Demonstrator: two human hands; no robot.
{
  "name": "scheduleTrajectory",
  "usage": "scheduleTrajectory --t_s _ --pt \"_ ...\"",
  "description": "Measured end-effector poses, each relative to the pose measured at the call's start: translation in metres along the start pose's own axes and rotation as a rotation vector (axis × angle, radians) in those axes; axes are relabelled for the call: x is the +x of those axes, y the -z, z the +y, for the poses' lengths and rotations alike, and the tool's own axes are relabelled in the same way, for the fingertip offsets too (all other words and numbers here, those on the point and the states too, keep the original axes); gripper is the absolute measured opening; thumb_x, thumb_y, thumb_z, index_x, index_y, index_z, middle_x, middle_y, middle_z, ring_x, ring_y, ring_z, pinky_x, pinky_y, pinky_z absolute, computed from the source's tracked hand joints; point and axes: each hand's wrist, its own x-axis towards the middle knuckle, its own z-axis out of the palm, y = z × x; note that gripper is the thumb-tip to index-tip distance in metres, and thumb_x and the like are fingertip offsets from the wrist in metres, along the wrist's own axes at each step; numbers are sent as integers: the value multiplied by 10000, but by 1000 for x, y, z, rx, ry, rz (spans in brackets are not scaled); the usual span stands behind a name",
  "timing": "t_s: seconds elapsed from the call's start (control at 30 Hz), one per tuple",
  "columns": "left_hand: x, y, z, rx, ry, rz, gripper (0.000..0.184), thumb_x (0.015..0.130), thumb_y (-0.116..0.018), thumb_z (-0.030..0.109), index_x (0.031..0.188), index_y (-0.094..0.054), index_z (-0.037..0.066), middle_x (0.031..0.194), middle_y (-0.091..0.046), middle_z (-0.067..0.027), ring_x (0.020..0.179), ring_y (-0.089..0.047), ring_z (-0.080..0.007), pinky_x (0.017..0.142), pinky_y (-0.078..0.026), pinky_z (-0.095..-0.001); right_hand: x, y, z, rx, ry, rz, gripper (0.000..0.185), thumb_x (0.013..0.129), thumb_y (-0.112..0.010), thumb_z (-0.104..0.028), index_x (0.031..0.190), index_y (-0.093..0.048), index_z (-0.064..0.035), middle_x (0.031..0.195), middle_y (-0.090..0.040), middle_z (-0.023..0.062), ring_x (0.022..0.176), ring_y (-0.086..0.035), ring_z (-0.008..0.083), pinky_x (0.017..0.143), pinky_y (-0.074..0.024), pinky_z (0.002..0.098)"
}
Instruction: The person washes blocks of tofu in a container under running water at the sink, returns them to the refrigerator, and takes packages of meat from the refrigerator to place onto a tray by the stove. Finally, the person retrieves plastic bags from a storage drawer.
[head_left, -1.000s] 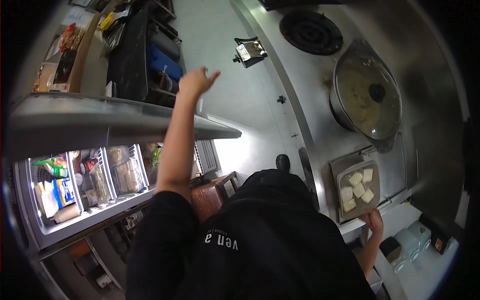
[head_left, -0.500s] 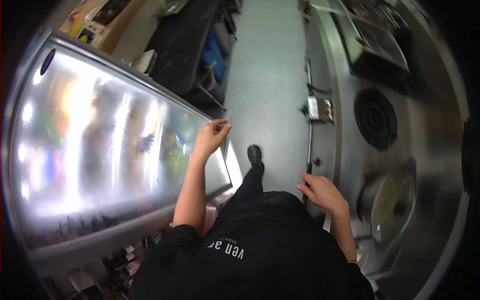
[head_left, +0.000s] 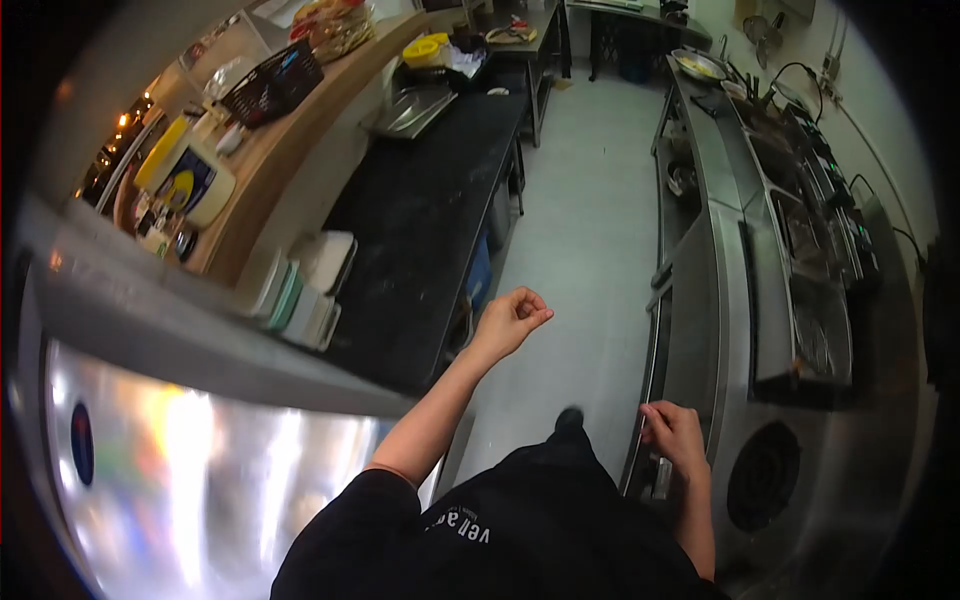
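Observation:
My left hand [head_left: 510, 322] is held out over the floor of the aisle, near the edge of the black counter [head_left: 400, 225]. Its thumb and fingertips come together in a loose pinch, and nothing shows between them. On the other side, my right hand [head_left: 675, 435] hangs beside the front of the steel cooking line, fingers curled in; anything inside them cannot be made out. At lower left stands the glass door [head_left: 230, 490] of a lit fridge, with blurred goods behind it.
Stacked containers [head_left: 300, 300] sit on the black counter's near end. A wooden shelf [head_left: 290, 150] holds a black basket [head_left: 275, 85] and a large yellow-lidded jar [head_left: 190, 180]. Fryers [head_left: 805, 300] and a burner [head_left: 765, 475] line the right. The floor [head_left: 570, 230] runs between.
The view has swung up and along the aisle. The fridge door, at first open, now appears closed. My right hand has come away from the tray of white pieces, and the pot has left view.

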Motion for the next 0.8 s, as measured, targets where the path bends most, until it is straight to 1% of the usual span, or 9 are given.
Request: scheduleTrajectory --t_s 0.2,0.27,0.4,0.53,0.6,0.63,0.67,0.73,0.8 --pt "202 51 27 32 -217 120 206 821 -673 196 904 -621 15 699 -610 -6 661 -550 -65 625 -447 -217 151 78 0 43 89 109 235 912 -536 -170 934 -648 35 642 -649 107 581 -634 137 553 -482 250" --pt "267 72 35 77 -181 244 204 807 -680 213 860 -640 20 678 -629 -36 622 -570 -99 601 -454 -248 224 110 -7 123 76 134 232 917 -522 -157 953 -646 36 655 -656 102 591 -635 133 561 -482 248" --pt "384 110 54 65 -115 355 195 822 -666 195 859 -636 6 710 -628 -19 669 -566 -75 626 -453 -230 379 146 -64 130 137 178 230 921 -506 -145 991 -641 28 694 -668 108 608 -638 132 581 -487 251" --pt "483 122 59 159 -130 394 179 807 -681 183 861 -651 15 696 -634 -24 663 -576 -81 625 -457 -238 522 155 -169 -35 485 -181 238 916 -511 -147 1116 -595 -50 750 -673 105 667 -656 194 641 -506 292" --pt "532 130 43 265 -127 432 192 798 -686 266 835 -654 81 677 -630 4 636 -593 -105 875 -393 -369 588 156 -213 -111 573 -245 235 916 -509 -141 1118 -593 -56 746 -669 107 682 -659 200 648 -508 295" --pt "557 135 37 242 -85 444 178 796 -686 280 832 -656 108 669 -621 27 641 -590 -102 979 -290 -416 622 159 -228 -184 658 -307 232 917 -507 -135 1121 -590 -62 742 -666 110 696 -662 206 656 -509 298" --pt "585 140 29 238 -66 466 181 799 -683 275 830 -655 98 664 -618 20 631 -591 -111 975 -311 -400 658 163 -238 -188 655 -307 232 917 -507 -135 1121 -590 -62 742 -666 110 696 -662 206 656 -509 298" --pt "644 153 11 225 -116 448 144 812 -678 151 848 -654 14 720 -636 -26 672 -572 -75 623 -449 -225 722 162 -248 -239 776 -234 252 918 -506 -147 1149 -575 -76 759 -669 116 716 -665 226 671 -511 312" --pt "710 160 -3 201 -111 414 144 822 -672 153 853 -651 14 739 -633 -21 681 -566 -70 619 -445 -225 775 168 -255 -220 744 -209 233 912 -518 -147 1115 -600 -69 764 -672 111 721 -667 220 669 -513 307"
